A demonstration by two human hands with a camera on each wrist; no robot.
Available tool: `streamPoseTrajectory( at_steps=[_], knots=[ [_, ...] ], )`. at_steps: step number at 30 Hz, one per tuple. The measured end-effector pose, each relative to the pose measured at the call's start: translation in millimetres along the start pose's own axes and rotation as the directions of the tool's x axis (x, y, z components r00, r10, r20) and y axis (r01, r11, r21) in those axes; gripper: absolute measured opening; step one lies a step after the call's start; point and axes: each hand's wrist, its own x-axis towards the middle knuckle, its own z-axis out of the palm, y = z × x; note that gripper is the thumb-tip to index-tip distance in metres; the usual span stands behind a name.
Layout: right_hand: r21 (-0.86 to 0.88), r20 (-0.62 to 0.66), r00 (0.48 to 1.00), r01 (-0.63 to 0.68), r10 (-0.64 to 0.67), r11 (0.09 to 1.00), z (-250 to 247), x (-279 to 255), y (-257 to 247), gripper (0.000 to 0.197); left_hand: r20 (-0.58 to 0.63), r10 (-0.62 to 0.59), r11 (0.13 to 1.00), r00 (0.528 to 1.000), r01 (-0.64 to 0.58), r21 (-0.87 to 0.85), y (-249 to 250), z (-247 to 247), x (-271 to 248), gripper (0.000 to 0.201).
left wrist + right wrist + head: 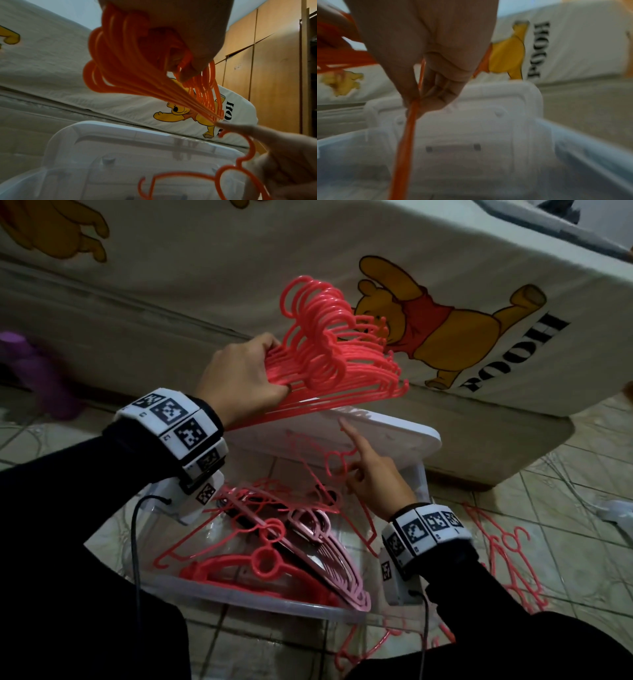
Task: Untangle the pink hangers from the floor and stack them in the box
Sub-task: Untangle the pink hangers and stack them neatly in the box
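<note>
My left hand [246, 374] grips a thick bundle of pink hangers [329, 347] by one shoulder end and holds it in the air above the clear plastic box [260, 602]; the bundle [130, 65] fans out from my fingers in the left wrist view. My right hand [371, 481] pinches a single pink hanger [334, 465] over the box, index finger stretched toward the bundle. That hanger [409, 128] runs down from my right hand's curled fingers [440, 86]. Several pink and pale pink hangers [274, 546] lie in the box.
The box's white lid [376, 433] leans behind the box against a bed with a cartoon-bear sheet [445, 330]. More pink hangers [507, 556] lie tangled on the tiled floor at right. A purple object [30, 368] sits at far left. Wooden wardrobe doors [274, 74] stand beyond the bed.
</note>
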Motion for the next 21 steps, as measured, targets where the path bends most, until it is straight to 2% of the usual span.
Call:
streamPoseTrajectory(
  at_steps=[3,5,6,9,10,14,15,17,18,21],
  knots=[
    [0.064,-0.105,0.993,0.057,-0.050,0.996,-8.1,2.0,-2.7,0.116,-0.017,-0.024,1.000,1.000,0.024,0.000,-2.7,0.8,1.9,0.057],
    [0.150,-0.135,0.991,0.030,-0.010,0.988,-12.4,1.7,-4.8,0.115,-0.019,-0.045,0.999,0.999,0.045,-0.017,-2.5,1.0,2.6,0.059],
    [0.183,-0.125,0.992,0.005,0.018,0.983,-14.1,0.9,-6.8,0.107,-0.015,-0.053,0.998,0.998,0.053,-0.023,-2.3,1.0,2.9,0.061],
    [0.285,-0.077,0.991,-0.083,0.109,0.955,-16.3,1.3,-16.2,0.043,0.019,-0.057,0.998,0.998,0.058,-0.030,-2.9,1.3,4.5,0.063],
    [0.338,-0.057,0.987,-0.122,0.150,0.933,-14.7,1.5,-17.7,0.033,0.029,-0.057,0.998,0.998,0.058,-0.031,-3.2,1.4,4.6,0.064],
    [0.610,0.032,0.947,-0.272,0.319,0.744,-3.1,0.6,-24.2,0.028,0.035,-0.062,0.997,0.997,0.063,-0.038,-2.6,1.0,2.6,0.077],
    [0.680,0.054,0.940,-0.282,0.338,0.676,-1.0,-0.1,-27.0,0.035,0.032,-0.066,0.997,0.997,0.067,-0.040,-2.1,0.9,2.0,0.080],
    [0.813,0.088,0.946,-0.249,0.311,0.527,1.0,-1.1,-34.5,0.051,0.036,-0.071,0.997,0.997,0.072,-0.037,-0.9,0.7,0.7,0.089],
    [0.848,0.087,0.959,-0.213,0.269,0.485,1.2,-1.5,-38.3,0.054,0.041,-0.068,0.997,0.997,0.069,-0.035,-0.6,0.8,0.4,0.093],
    [0.862,0.051,0.988,-0.116,0.144,0.494,0.8,-2.4,-49.2,0.043,0.052,-0.043,0.999,0.998,0.045,-0.024,-1.1,2.1,-0.5,0.093]
  ],
)
